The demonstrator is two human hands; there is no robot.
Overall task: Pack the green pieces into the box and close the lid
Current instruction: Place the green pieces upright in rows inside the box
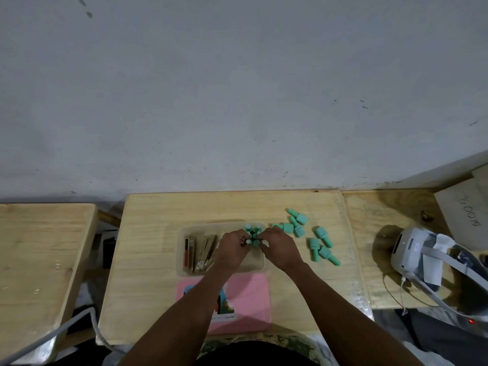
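Observation:
A clear plastic box (182,249) sits mid-table. Several green pieces (253,231) stand upright in its far right corner. My left hand (232,247) and my right hand (277,244) meet over that cluster, fingertips pinching pieces there. Several loose green pieces (320,241) lie on the table to the right of the box, some near the far edge (297,220). The pink lid (248,297) lies flat in front of the box, partly under my forearms.
Gold and brown sticks (200,252) fill the box's left half. A white headset with straps and cable (417,252) rests on the right table. Another wooden table (39,249) stands left, across a gap. A grey wall rises behind.

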